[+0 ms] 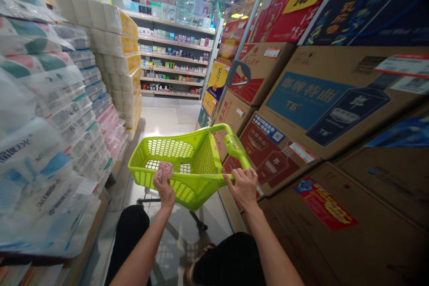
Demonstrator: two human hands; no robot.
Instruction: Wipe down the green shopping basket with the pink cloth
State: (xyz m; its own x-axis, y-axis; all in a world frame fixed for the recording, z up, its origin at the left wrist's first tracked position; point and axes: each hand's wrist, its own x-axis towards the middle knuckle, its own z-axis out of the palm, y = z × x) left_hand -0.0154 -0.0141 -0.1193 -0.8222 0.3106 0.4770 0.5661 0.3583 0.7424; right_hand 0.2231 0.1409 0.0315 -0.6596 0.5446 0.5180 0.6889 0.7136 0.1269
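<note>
A lime-green shopping cart (194, 187) with a perforated plastic basket stands on the floor in front of me, turned sideways. My left hand (165, 190) is closed on a crumpled pink cloth (166, 170) at the near rim of the basket. On the right, my right hand (243, 185) grips the corner of the cart where the rim meets the curved handle (236, 145). Nothing shows inside the part of the basket I can see.
Stacked cartons (301, 107) rise close on the right, with a leaning metal pole (248, 31) before them. Wrapped tissue packs (67, 98) are piled on the left. White tiled floor (167, 118) leads to shelves of small goods (174, 56) at the back.
</note>
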